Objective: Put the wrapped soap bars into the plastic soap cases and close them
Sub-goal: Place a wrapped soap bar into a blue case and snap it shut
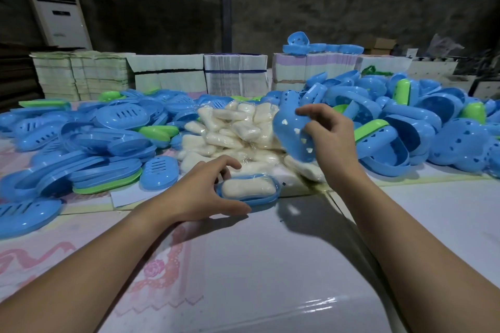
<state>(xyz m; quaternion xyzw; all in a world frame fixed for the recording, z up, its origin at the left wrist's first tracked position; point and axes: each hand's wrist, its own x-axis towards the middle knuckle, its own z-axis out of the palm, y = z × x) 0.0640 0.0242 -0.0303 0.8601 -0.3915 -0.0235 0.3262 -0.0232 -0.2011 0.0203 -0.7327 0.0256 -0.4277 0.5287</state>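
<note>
Far to my left, a white floor-standing air conditioner is standing against the dark wall, and a heap of flat blue slotted plastic lids is lying across the table's left side, a few green ones among them. My left hand is resting on the pale glossy table covering, fingers loosely curled and thumb stretched along the near edge of an open blue oval plastic soap case base — I am steadying it, the thumb just touching its rim. A white wrapped soap bar is lying inside that base, uncovered. Behind it a pile of clear-wrapped white soap bars is sitting mid-table. My right hand is holding a blue domed plastic cover with heart-shaped holes in the air above the pile, fingers curled around its right edge, forefinger lifted. Further right, a mound of blue domed covers is spreading to the table edge
</note>
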